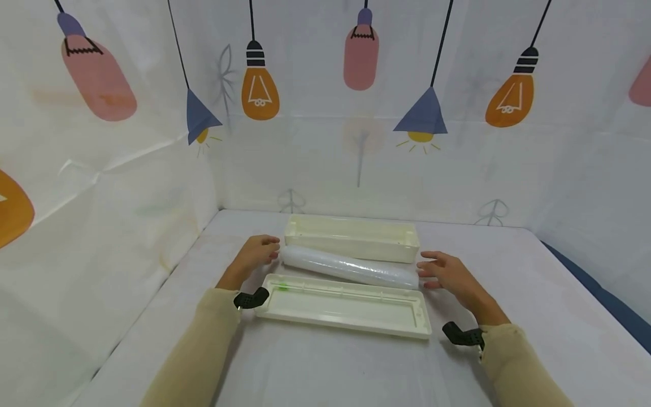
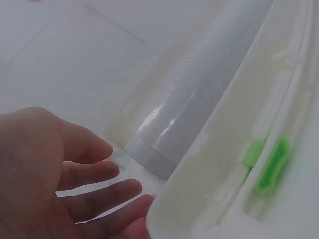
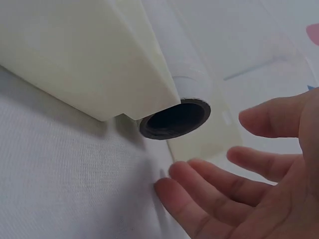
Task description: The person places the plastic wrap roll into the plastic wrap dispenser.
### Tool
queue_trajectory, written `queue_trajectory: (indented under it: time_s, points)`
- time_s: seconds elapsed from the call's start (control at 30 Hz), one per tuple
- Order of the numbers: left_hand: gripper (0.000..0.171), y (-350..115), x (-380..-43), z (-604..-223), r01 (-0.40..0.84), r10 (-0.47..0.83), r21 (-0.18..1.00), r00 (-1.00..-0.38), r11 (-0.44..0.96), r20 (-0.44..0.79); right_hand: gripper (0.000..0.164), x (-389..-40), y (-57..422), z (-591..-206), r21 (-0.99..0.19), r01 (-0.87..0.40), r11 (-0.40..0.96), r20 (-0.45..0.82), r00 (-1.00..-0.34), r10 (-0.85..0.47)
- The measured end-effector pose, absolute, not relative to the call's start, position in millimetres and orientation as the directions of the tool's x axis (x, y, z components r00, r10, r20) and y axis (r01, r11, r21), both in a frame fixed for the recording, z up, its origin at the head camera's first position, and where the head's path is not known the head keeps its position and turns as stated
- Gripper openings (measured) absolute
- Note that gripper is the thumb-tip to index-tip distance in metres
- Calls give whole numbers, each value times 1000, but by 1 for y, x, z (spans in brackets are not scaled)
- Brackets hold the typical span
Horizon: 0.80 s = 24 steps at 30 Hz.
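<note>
1. white sheeting printed with hanging lamps and bulbs walls in the white-covered desk; a dark blue strip shows past its right edge.
2. on the desk, the roll of clear film lies slightly slantwise between the long cream box behind it and the shallow cream lid in front.
3. the person's left hand is beside the roll's left end, fingers released and gently bent, holding nothing; whether a fingertip brushes the roll is hard to tell.
4. the right hand is by the other end, fingers spread and released, with a gap before the roll's hollow core in the right wrist view.
5. the roll is round and looks smooth, so it could roll or slip if one end were lifted ahead of the other, or if the fingers caught only the slick film.
6. a low grip could also knock the lid, because it sits close along the roll's near side; its green slider might be nudged by the left hand.
7. the box's front wall limits finger room behind the roll, and the black wrist camera on the left arm overlaps the lid's corner in the head view, so a dipping wrist might bump it.
</note>
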<state>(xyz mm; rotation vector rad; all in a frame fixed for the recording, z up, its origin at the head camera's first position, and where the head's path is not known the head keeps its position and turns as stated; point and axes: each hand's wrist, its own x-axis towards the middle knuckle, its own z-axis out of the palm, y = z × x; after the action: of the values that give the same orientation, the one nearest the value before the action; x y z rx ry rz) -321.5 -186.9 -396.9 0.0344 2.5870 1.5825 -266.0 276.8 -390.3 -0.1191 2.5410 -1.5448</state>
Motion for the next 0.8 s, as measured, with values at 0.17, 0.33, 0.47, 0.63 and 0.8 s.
queue_trajectory:
  time_s: [0.17, 0.33, 0.47, 0.63, 0.8]
  points:
    - [41, -187, -317, -398, -16, 101, 861, -992, 509, -78, 54, -260, 280, -394, -883, -6, 469, -115, -967, -229]
    - [40, -185, -314, -397, 15, 115, 841, -992, 541, -56, 54, -253, 281, -394, -863, -12, 505, -124, -964, -236]
    - [40, -185, -313, -397, 15, 123, 837, -990, 547, -62, 53, -248, 280, -393, -842, -15, 539, -134, -962, -236]
    - [39, -186, -311, -397, 23, 125, 831, -991, 555, -56, 57, -248, 281, -394, -834, -63, 548, -121, -949, -292]
    - [35, -187, -312, -400, 16, 103, 831, -993, 556, -50, 59, -249, 282, -398, -824, -70, 562, -126, -945, -303]
